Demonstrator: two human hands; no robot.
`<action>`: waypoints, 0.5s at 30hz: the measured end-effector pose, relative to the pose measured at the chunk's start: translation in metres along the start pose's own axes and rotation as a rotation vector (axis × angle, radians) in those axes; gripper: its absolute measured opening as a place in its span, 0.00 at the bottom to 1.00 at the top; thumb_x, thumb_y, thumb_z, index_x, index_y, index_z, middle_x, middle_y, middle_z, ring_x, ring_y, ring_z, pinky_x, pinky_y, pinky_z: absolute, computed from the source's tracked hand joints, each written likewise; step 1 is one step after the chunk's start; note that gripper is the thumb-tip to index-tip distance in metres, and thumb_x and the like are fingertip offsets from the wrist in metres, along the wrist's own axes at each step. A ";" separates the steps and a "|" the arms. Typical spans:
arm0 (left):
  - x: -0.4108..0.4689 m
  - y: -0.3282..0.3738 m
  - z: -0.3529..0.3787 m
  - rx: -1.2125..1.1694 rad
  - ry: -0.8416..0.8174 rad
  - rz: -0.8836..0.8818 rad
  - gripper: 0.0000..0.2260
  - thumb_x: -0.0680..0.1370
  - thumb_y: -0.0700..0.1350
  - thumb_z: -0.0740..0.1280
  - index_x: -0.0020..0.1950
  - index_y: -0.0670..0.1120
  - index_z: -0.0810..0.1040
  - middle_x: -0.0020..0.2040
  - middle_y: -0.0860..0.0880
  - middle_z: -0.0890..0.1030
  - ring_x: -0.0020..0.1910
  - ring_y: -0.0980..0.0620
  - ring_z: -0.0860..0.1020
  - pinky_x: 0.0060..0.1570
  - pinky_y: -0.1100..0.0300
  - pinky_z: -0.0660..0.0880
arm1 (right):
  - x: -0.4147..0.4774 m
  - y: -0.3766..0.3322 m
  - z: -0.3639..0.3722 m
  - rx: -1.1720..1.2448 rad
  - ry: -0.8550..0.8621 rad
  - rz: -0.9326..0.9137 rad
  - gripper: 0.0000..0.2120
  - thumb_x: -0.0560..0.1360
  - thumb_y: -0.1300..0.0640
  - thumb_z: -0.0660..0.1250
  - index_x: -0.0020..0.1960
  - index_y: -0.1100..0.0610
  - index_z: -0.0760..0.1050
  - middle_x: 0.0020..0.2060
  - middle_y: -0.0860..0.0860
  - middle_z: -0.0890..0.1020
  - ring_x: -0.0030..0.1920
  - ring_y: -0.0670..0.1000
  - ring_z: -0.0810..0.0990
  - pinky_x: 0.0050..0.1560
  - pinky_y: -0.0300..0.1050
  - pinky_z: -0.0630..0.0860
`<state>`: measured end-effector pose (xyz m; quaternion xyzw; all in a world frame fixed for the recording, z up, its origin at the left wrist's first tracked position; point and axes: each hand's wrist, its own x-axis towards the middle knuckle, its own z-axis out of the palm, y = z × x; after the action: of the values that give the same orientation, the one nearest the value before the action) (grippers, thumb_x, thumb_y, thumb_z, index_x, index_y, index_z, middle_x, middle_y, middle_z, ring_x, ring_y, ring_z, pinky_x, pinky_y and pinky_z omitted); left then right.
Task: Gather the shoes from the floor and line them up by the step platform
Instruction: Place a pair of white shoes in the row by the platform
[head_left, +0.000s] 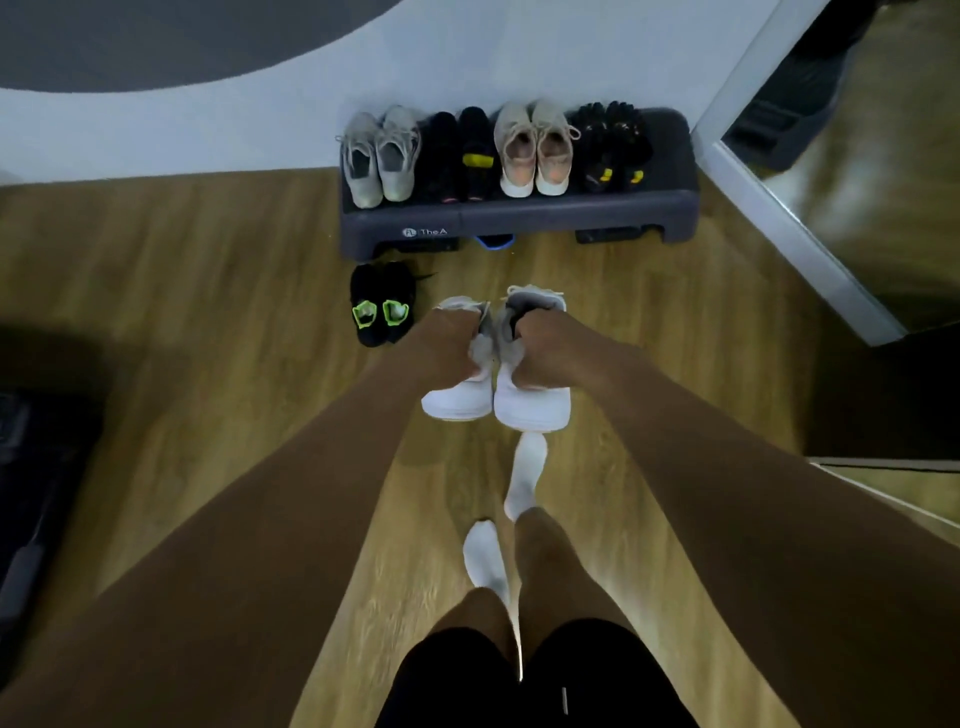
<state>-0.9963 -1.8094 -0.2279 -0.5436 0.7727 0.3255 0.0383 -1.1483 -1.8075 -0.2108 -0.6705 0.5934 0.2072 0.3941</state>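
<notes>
I hold a pair of white sneakers above the wooden floor, heels toward me. My left hand (449, 343) grips the left white sneaker (457, 400) at its collar, and my right hand (540, 353) grips the right white sneaker (532, 408) the same way. Straight ahead stands the dark step platform (519, 218) against the wall, with several pairs of shoes lined up on top. On the floor just in front of its left end sits a black pair with green insoles (383, 306), to the left of the held sneakers.
My feet in white socks (524, 478) stand on the wood floor below the sneakers. A mirror with a white frame (789, 228) leans at the right. A dark object (31, 493) lies at the left edge. Bare floor lies in front of the platform's middle and right end.
</notes>
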 end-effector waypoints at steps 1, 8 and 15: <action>0.019 -0.008 0.000 -0.002 0.001 -0.022 0.08 0.73 0.41 0.68 0.51 0.42 0.74 0.47 0.46 0.73 0.45 0.48 0.70 0.37 0.66 0.56 | 0.019 0.006 -0.005 0.022 0.043 -0.030 0.13 0.74 0.58 0.65 0.58 0.60 0.72 0.41 0.50 0.73 0.45 0.52 0.74 0.46 0.45 0.72; 0.151 -0.075 0.021 -0.006 -0.082 -0.191 0.17 0.76 0.43 0.66 0.63 0.40 0.70 0.61 0.40 0.74 0.62 0.39 0.71 0.50 0.51 0.70 | 0.163 0.031 -0.019 0.003 0.163 -0.122 0.14 0.72 0.60 0.69 0.56 0.63 0.75 0.50 0.56 0.80 0.52 0.57 0.78 0.41 0.42 0.66; 0.274 -0.182 0.086 0.113 -0.136 -0.253 0.10 0.77 0.41 0.64 0.57 0.42 0.72 0.56 0.40 0.76 0.54 0.40 0.76 0.45 0.50 0.72 | 0.335 0.049 0.012 -0.010 0.152 -0.068 0.14 0.71 0.60 0.68 0.56 0.60 0.72 0.52 0.56 0.79 0.53 0.58 0.77 0.39 0.46 0.67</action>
<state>-0.9752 -2.0219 -0.4924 -0.6105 0.7106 0.3101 0.1617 -1.1224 -2.0095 -0.4811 -0.7059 0.5976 0.1452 0.3515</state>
